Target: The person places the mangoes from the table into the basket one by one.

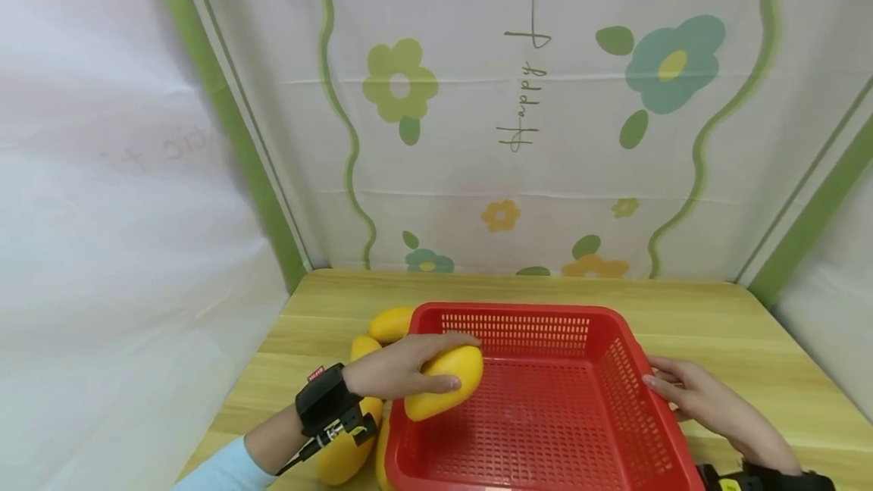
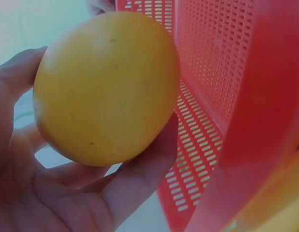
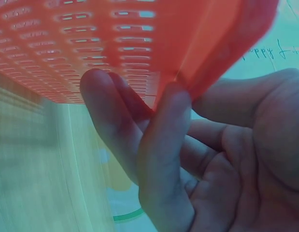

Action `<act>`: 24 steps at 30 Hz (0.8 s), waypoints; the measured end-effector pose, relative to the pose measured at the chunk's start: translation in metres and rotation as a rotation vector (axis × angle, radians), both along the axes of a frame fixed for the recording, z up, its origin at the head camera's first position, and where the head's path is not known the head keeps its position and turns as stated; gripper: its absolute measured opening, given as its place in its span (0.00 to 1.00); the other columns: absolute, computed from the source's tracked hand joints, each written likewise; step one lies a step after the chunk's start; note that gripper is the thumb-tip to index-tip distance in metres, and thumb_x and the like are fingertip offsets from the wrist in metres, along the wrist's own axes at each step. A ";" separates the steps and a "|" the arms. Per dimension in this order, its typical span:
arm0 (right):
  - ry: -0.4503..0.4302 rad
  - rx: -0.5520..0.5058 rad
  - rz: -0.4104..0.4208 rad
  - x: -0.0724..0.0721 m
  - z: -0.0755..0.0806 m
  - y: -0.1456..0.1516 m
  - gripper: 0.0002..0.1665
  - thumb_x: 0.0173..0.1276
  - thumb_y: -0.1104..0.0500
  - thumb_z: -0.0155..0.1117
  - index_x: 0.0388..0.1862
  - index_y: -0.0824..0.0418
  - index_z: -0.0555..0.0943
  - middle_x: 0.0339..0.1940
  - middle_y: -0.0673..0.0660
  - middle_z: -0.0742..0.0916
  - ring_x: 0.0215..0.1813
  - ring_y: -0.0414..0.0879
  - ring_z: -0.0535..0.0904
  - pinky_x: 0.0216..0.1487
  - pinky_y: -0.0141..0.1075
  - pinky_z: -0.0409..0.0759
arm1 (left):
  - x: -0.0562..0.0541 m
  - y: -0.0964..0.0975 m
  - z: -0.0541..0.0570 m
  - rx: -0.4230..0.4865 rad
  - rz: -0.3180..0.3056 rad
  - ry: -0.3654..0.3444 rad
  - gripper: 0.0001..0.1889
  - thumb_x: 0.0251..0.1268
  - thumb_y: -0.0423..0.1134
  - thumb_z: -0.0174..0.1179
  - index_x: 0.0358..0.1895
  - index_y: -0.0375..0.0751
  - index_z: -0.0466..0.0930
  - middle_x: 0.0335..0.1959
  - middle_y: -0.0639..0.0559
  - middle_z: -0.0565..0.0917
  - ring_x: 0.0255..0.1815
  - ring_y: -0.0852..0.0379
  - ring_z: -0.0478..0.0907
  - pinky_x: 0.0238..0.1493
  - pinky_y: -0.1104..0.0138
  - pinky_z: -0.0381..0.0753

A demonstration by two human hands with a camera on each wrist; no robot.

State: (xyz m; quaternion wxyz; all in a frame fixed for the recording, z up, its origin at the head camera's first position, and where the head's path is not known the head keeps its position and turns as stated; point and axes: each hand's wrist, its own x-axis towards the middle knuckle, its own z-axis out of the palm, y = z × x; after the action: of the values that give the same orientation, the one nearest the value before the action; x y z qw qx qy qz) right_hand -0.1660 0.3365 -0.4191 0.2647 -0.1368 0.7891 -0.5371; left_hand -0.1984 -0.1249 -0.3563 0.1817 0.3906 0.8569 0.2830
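at the left of the red plastic basket (image 1: 508,308), see several loose yellow mangoes (image 1: 391,324) on the wood-grain worktop (image 1: 286,370), lying along the basket's left wall from the far corner to the near end, partly hidden by the left forearm (image 1: 273,442); cannot give a sure count.

at the basket's left rim, overlapping its inside in the head view, find the held mango (image 1: 458,363), lifted above the pierced floor by the look of it; cannot tell whether touching the wall. in the left grip (image 1: 402,366), clamped round the fruit, thumb on the near side, fingers over the far side. judging from the plump, glossy skin with a few dark specks, expect firm flesh, moderate weight for one palm and some slipperiness along the smooth curve. likely to bruise under hard fingertips, so best taken round the widest part, thumb opposite fingers, with broad, even pressure rather than a pinch at one end. better set down than dropped, given the hard floor of the basket.

at the basket's right wall, see the right grip (image 1: 692,392) closed lightly on the rim, thumb on top, fingertips against the slotted outer face. judging from the thin, perforated plastic, expect a light basket, stiff at the rim, a little springy in the walls and easily nudged along the worktop. best held by that rim, well apart from the mango.
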 end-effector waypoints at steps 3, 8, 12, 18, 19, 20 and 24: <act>-0.008 0.004 -0.020 0.002 0.001 -0.002 0.44 0.83 0.53 0.45 0.71 0.89 0.42 0.55 0.71 0.84 0.47 0.49 0.88 0.43 0.46 0.86 | 0.000 0.005 0.000 -0.010 -0.035 -0.013 0.28 0.72 0.57 0.56 0.73 0.62 0.64 0.66 0.61 0.76 0.61 0.62 0.73 0.64 0.63 0.74; -0.023 0.016 -0.078 0.004 0.001 -0.004 0.45 0.80 0.52 0.50 0.73 0.86 0.44 0.56 0.72 0.83 0.48 0.53 0.87 0.44 0.47 0.87 | 0.000 0.010 0.004 -0.010 -0.094 -0.021 0.28 0.71 0.56 0.57 0.72 0.65 0.64 0.65 0.62 0.76 0.60 0.63 0.73 0.62 0.65 0.74; -0.039 0.026 -0.110 0.005 0.003 -0.004 0.46 0.79 0.52 0.53 0.73 0.86 0.45 0.56 0.73 0.82 0.49 0.56 0.87 0.44 0.48 0.87 | 0.000 0.015 0.006 -0.028 -0.143 -0.021 0.28 0.70 0.56 0.59 0.71 0.65 0.65 0.62 0.63 0.77 0.55 0.65 0.75 0.56 0.69 0.76; -0.061 -0.007 -0.093 0.005 0.004 -0.002 0.45 0.81 0.52 0.49 0.72 0.87 0.43 0.54 0.70 0.84 0.48 0.57 0.87 0.43 0.49 0.87 | -0.002 0.027 0.000 -0.123 -0.232 -0.013 0.27 0.70 0.53 0.60 0.70 0.60 0.65 0.59 0.62 0.78 0.50 0.67 0.74 0.52 0.72 0.74; -0.060 -0.009 -0.089 0.005 0.004 -0.002 0.45 0.81 0.52 0.49 0.72 0.87 0.43 0.55 0.70 0.84 0.48 0.56 0.87 0.43 0.49 0.87 | -0.002 0.029 0.000 -0.141 -0.245 -0.013 0.27 0.70 0.53 0.60 0.70 0.59 0.66 0.58 0.62 0.78 0.49 0.67 0.74 0.52 0.73 0.73; -0.060 -0.012 -0.083 0.005 0.004 -0.003 0.45 0.81 0.52 0.49 0.72 0.87 0.43 0.55 0.70 0.84 0.48 0.56 0.87 0.43 0.49 0.87 | -0.003 0.031 -0.001 -0.157 -0.257 -0.013 0.27 0.70 0.52 0.61 0.70 0.58 0.66 0.58 0.63 0.78 0.49 0.67 0.74 0.52 0.73 0.73; -0.059 -0.011 -0.077 0.004 0.004 -0.005 0.45 0.81 0.52 0.48 0.72 0.87 0.43 0.53 0.69 0.84 0.47 0.56 0.87 0.42 0.49 0.87 | -0.004 0.036 -0.001 -0.192 -0.285 -0.027 0.27 0.69 0.50 0.62 0.68 0.56 0.66 0.53 0.62 0.79 0.45 0.68 0.74 0.49 0.74 0.73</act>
State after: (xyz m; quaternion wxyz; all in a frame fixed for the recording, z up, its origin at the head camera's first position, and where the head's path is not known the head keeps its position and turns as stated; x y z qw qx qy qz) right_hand -0.1621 0.3316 -0.4150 0.2661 -0.0920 0.7827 -0.5550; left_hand -0.2028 -0.0894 -0.3568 0.2679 0.4850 0.8136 0.1763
